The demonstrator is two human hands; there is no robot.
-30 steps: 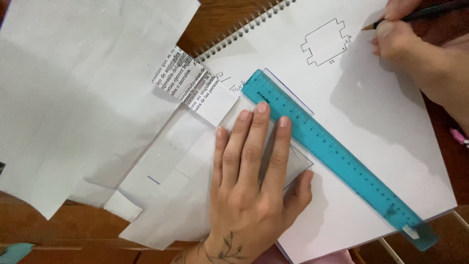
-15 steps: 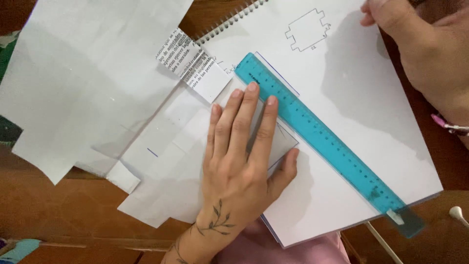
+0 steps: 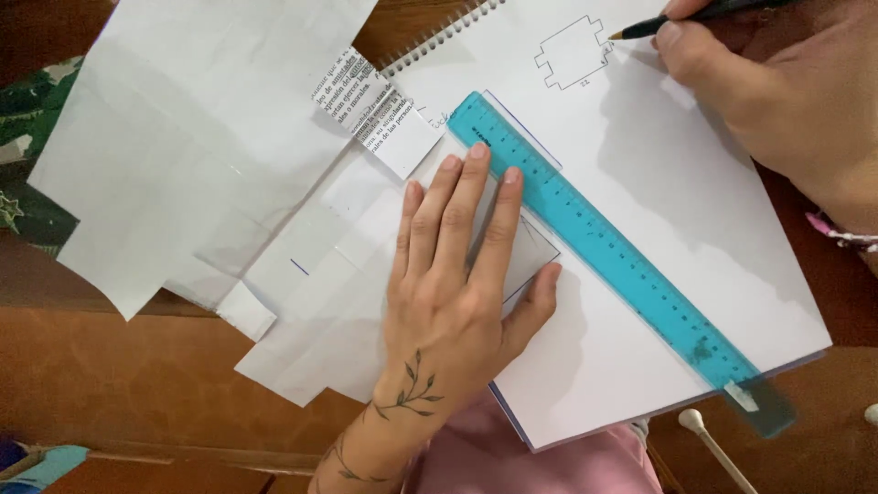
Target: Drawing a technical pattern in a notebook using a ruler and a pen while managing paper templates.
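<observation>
Since the frame half a second earlier, the right hand (image 3: pixel 777 110) had dropped back into view at the upper right, and the pencil (image 3: pixel 695 16) it gripped showed again, its tip now resting just beside the small stepped outline (image 3: pixel 572 53) drawn near the top of the spiral sketchbook (image 3: pixel 658 183). A second earlier the same hand had held the pencil close to that drawing in much the same way. The left hand (image 3: pixel 457 284) had kept its place, and the ruler had not shifted against the page.

The left hand lay flat, palm down, fingers (image 3: pixel 466 206) straight and close together, pointing up and away from the person, thumb spread out to the right. It pressed on a translucent square sheet (image 3: pixel 535 252) that lay on the sketchbook page, and its fingertips touched the lower edge of the teal ruler (image 3: pixel 622 256). It clasped nothing. A leafy sprig tattoo ran along the wrist.

The right hand was curled around the pencil, thumb and fingers pinching the shaft, with the point down on the paper.

The ruler lay diagonally across the page, from beside the left fingertips down to the sketchbook's lower right corner. Loose white paper sheets (image 3: pixel 201 137) overlapped on the brown worktop (image 3: pixel 119 384) to the left, with a printed paper scrap (image 3: pixel 361 101) among them.
</observation>
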